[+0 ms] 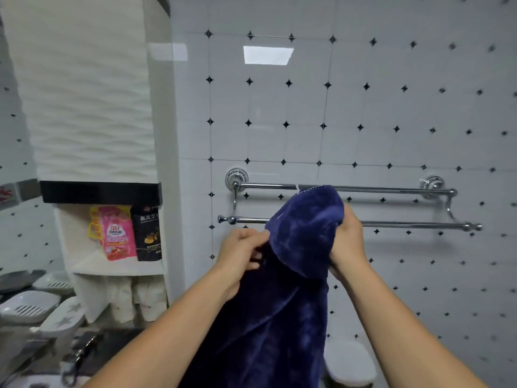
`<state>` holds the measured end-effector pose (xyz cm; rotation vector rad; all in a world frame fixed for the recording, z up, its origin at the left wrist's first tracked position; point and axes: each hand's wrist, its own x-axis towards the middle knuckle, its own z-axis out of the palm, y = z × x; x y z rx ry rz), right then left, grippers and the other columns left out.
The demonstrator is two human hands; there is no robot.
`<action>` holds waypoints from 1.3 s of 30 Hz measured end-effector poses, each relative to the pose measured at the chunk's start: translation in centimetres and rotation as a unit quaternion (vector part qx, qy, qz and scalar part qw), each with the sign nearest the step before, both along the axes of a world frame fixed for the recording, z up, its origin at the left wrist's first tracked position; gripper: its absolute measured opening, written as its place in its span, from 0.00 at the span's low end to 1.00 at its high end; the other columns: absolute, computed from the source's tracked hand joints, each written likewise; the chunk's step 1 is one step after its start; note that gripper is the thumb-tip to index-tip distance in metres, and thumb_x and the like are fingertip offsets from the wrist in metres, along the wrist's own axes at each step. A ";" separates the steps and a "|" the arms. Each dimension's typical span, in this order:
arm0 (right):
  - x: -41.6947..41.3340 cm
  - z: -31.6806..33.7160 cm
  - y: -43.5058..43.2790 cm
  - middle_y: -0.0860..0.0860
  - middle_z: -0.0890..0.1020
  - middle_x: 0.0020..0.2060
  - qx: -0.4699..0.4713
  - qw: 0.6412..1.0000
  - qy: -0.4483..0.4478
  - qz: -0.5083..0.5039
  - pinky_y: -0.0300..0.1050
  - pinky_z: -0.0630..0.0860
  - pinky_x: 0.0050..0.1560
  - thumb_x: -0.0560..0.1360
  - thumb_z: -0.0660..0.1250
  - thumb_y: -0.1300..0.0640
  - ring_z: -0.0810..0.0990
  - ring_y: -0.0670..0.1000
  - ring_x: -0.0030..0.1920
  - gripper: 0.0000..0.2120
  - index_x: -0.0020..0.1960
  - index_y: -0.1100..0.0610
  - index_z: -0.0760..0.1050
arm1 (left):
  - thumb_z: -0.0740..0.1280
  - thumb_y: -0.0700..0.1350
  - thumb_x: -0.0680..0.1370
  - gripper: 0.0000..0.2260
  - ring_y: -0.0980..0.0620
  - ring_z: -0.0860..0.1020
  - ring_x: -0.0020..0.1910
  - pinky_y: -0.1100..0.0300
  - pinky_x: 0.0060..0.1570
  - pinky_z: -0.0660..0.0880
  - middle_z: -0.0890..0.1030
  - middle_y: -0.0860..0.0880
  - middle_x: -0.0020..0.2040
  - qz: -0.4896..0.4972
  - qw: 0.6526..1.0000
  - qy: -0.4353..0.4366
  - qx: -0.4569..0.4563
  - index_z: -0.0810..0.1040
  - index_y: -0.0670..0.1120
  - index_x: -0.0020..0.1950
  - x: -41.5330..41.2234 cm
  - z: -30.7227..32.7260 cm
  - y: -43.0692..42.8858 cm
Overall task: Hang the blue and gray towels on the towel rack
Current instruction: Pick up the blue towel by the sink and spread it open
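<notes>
- Left grip pinches the left edge of the blue towel.
- Right grip clutches its bunched right side.
- Towel hangs between both, top edge level with the upper bar of the rack, covering part of the lower bar.

Navy blue towel, chrome towel rack, white tiles dotted with black diamonds

Blue towel gripped in left hand and right hand, before chrome towel rack.
</notes>
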<state>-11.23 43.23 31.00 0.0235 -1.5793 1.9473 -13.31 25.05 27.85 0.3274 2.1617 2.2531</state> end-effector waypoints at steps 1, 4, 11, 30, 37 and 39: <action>0.3 0.1 0.4 0.43 0.79 0.29 -0.036 0.999 -0.017 0.026 0.40 0.76 0.33 0.73 0.63 0.56 0.76 0.45 0.31 0.09 0.37 0.48 0.78 | 0.75 0.48 0.69 0.24 0.55 0.80 0.49 0.59 0.47 0.75 0.81 0.51 0.55 -0.025 0.999 0.027 -0.003 0.75 0.50 0.63 -0.3 0.0 0.3; 0.8 -0.7 1.1 0.47 0.74 0.25 -0.125 0.981 -0.092 0.114 0.39 0.72 0.32 0.75 0.65 0.53 0.72 0.46 0.26 0.17 0.27 0.50 0.74 | 0.77 0.40 0.65 0.33 0.54 0.80 0.57 0.56 0.57 0.75 0.81 0.53 0.60 -0.139 0.984 0.093 -0.067 0.73 0.55 0.68 -0.7 -0.3 2.1; 1.3 -3.1 3.8 0.48 0.78 0.38 0.148 0.986 -0.079 -0.016 0.28 0.71 0.29 0.78 0.62 0.65 0.73 0.44 0.34 0.02 0.47 0.61 0.73 | 0.66 0.34 0.78 0.05 0.55 0.79 0.31 0.64 0.33 0.75 0.82 0.51 0.34 -0.073 0.993 0.092 -0.027 0.77 0.42 0.46 -1.1 0.0 4.6; 0.7 0.4 17.4 0.51 0.80 0.35 0.264 0.911 -0.109 -0.297 0.46 0.74 0.40 0.72 0.58 0.64 0.76 0.54 0.39 0.11 0.42 0.55 0.78 | 0.59 0.42 0.77 0.09 0.55 0.60 0.23 0.65 0.23 0.57 0.71 0.50 0.29 -0.050 0.995 0.044 -0.071 0.78 0.44 0.41 -3.7 3.9 3.7; 1.6 1.2 17.4 0.55 0.80 0.35 0.286 0.900 -0.123 -0.304 0.49 0.72 0.40 0.73 0.59 0.64 0.75 0.55 0.39 0.09 0.40 0.58 0.77 | 0.73 0.46 0.71 0.02 0.52 0.68 0.28 0.63 0.30 0.61 0.77 0.55 0.28 -0.083 0.970 0.098 -0.205 0.82 0.50 0.39 -3.0 4.4 3.6; 1.7 0.3 16.6 0.55 0.81 0.37 0.320 0.899 -0.155 -0.254 0.47 0.72 0.40 0.73 0.62 0.63 0.77 0.55 0.40 0.07 0.42 0.57 0.78 | 0.68 0.42 0.77 0.14 0.57 0.69 0.23 0.68 0.21 0.60 0.74 0.58 0.22 -0.038 0.977 0.105 -0.183 0.79 0.50 0.31 -3.3 4.3 4.1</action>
